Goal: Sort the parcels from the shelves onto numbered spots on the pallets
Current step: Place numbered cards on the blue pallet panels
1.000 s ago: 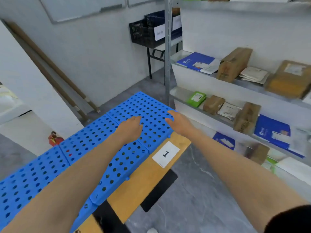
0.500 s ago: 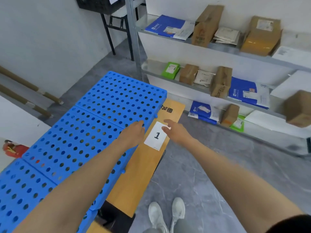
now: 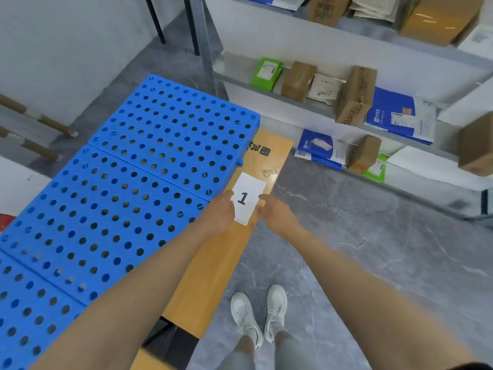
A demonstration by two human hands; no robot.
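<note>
Head view, angled steeply down. Both bare arms reached forward to the white card point(image 3: 248, 198) printed "1".

Card lay flat on the wooden board point(image 3: 213, 276), toward the board's far end, just beside the right edge of the blue pallets point(image 3: 149, 166).

Left hand point(image 3: 219, 215) was seen from the back. Its fingers point(image 3: 229, 195) were bent downward and held close together, with the tips at the card's left edge.

Right hand point(image 3: 276, 214) was at the card's right edge, thumb and fingers slightly parted, tips touching the paper. Could not tell whether either hand pinched the card or only touched it.

Pallets were perforated plastic, 3 panels visible end to end, lying over the board's left side.

Shelves point(image 3: 240, 82) stood beyond the board's far end and ran off to the right.
- **Middle shelf, left to right:** green parcel point(image 3: 265, 73), brown box point(image 3: 298, 81), white mailer point(image 3: 324, 88), tall brown box point(image 3: 356, 94) standing on end, and blue-and-white mailer point(image 3: 400, 116) leaning back.
- **Lowest shelf:** blue mailer point(image 3: 317, 148), small brown box point(image 3: 364, 153), and green packet point(image 3: 376, 169).
- **Upper shelf:** large tan box point(image 3: 440, 17), cut off by the frame top.

1 more brown box point(image 3: 476, 145) sat at the frame's right edge, blurred.

All parcels seen were on the shelves.

The floor point(image 3: 373, 249) was grey. The person's white shoes point(image 3: 260, 316) stood on it just beside the board's right edge, near its near end.
</note>
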